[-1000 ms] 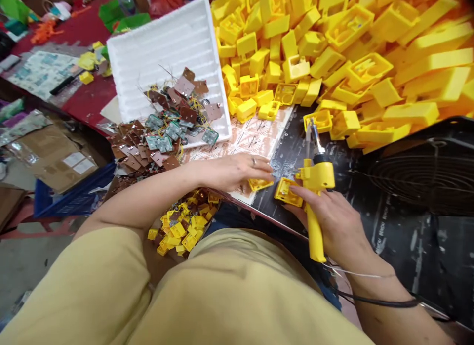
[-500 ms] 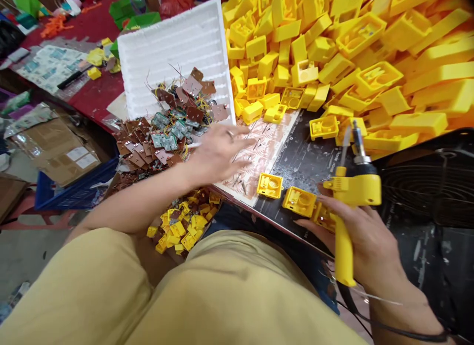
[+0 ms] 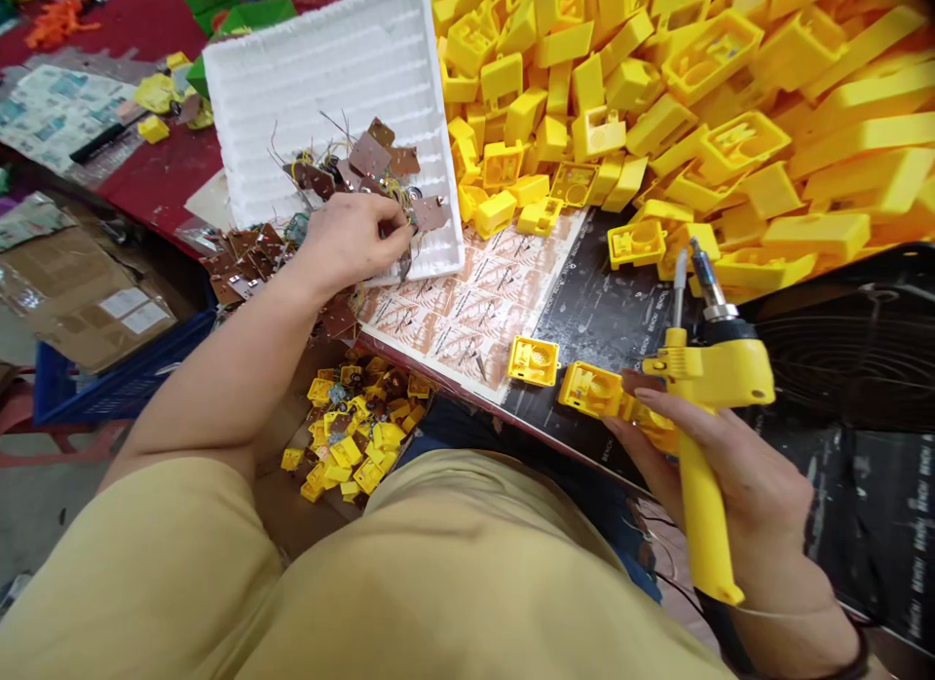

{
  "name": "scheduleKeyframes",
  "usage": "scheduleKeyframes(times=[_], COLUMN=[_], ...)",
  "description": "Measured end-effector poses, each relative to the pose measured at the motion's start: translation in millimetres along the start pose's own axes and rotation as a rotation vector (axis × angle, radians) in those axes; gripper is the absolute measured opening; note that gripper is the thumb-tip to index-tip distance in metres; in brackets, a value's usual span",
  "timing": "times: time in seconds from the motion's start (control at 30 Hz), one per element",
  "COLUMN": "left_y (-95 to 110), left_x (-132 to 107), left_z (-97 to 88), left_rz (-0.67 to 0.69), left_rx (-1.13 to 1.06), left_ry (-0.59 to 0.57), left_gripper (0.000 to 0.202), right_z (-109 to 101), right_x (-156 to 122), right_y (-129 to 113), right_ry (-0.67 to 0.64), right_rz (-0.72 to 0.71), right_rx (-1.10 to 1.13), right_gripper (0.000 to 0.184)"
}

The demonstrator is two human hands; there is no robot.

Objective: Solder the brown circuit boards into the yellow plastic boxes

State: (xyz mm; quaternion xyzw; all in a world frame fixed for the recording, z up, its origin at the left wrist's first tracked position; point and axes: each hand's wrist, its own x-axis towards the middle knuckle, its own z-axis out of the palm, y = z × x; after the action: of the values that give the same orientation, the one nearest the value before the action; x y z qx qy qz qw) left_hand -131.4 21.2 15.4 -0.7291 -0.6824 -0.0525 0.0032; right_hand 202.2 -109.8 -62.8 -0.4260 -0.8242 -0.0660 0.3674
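Observation:
My left hand (image 3: 357, 234) is over the heap of brown circuit boards (image 3: 369, 156) with thin wires, at the foam tray's lower edge. Its thumb and fingers are pinched together; what lies between them is hidden. In my right hand (image 3: 752, 475) is a yellow soldering gun (image 3: 705, 500), its metal tip pointing up and away. That hand's thumb and fingers also reach a yellow plastic case (image 3: 650, 422) at the table edge, partly covered by the hand. Left of it sit two open yellow cases, one nearer (image 3: 593, 390) and one farther left (image 3: 534, 360).
A large pile of yellow cases (image 3: 650, 105) covers the back right. The white foam tray (image 3: 328, 66) leans behind the boards. Below the table edge, a carton holds small yellow parts (image 3: 351, 446). A black fan (image 3: 847, 349) stands right; a cardboard box (image 3: 94, 281) sits left.
My left hand has moved left from above the patterned sheet into the board heap, and its spread fingers have closed. My right hand with the soldering gun has shifted slightly right.

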Motion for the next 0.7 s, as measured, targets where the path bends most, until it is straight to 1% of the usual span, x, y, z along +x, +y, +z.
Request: scheduleKeyframes(times=[0.07, 0.1, 0.13, 0.17, 0.2, 0.27, 0.33, 0.4, 0.47, 0.5, 0.57, 0.63, 0.7], left_y=[-5, -4, -1, 4, 10, 24, 36, 44, 48, 48, 48, 49, 50], left_x=[-6, -10, -15, -20, -25, -34, -40, -43, -42, -41, -37, -34, -35], left_z=[-6.9, -7.8, -6.3, -2.4, 3.8, 20.5, 37.6, 49.2, 53.1, 52.7, 49.7, 46.4, 44.6], left_rz=[0.092, 0.14, 0.192, 0.25, 0.309, 0.407, 0.447, 0.456, 0.464, 0.474, 0.508, 0.559, 0.619], left_rx=[-0.146, -0.202, -0.255, -0.305, -0.349, -0.413, -0.458, -0.526, -0.598, -0.623, -0.646, -0.646, -0.603], left_ry=[0.044, 0.08, 0.104, 0.098, 0.058, -0.078, -0.182, -0.207, -0.229, -0.258, -0.335, -0.41, -0.427], left_gripper=[0.031, 0.031, 0.031, 0.03, 0.028, 0.02, 0.013, 0.017, 0.026, 0.027, 0.023, 0.021, 0.023], right_z=[5, 10, 16, 22, 28, 38, 43, 41, 35, 31, 22, 14, 6], right_x=[7, 11, 17, 22, 28, 37, 41, 40, 36, 34, 30, 28, 29], right_y=[-2, -4, -6, -8, -11, -15, -16, -15, -12, -11, -11, -14, -18], right_ry=[-0.027, -0.045, -0.068, -0.096, -0.128, -0.192, -0.236, -0.251, -0.253, -0.25, -0.222, -0.158, -0.081], right_rz=[0.013, 0.008, -0.007, -0.026, -0.047, -0.081, -0.089, -0.077, -0.059, -0.054, -0.042, -0.006, 0.031], right_rx=[0.035, 0.046, 0.053, 0.058, 0.061, 0.062, 0.048, 0.021, 0.001, 0.002, 0.022, 0.05, 0.069], right_gripper=[0.044, 0.043, 0.042, 0.04, 0.038, 0.034, 0.031, 0.031, 0.032, 0.033, 0.037, 0.039, 0.035])
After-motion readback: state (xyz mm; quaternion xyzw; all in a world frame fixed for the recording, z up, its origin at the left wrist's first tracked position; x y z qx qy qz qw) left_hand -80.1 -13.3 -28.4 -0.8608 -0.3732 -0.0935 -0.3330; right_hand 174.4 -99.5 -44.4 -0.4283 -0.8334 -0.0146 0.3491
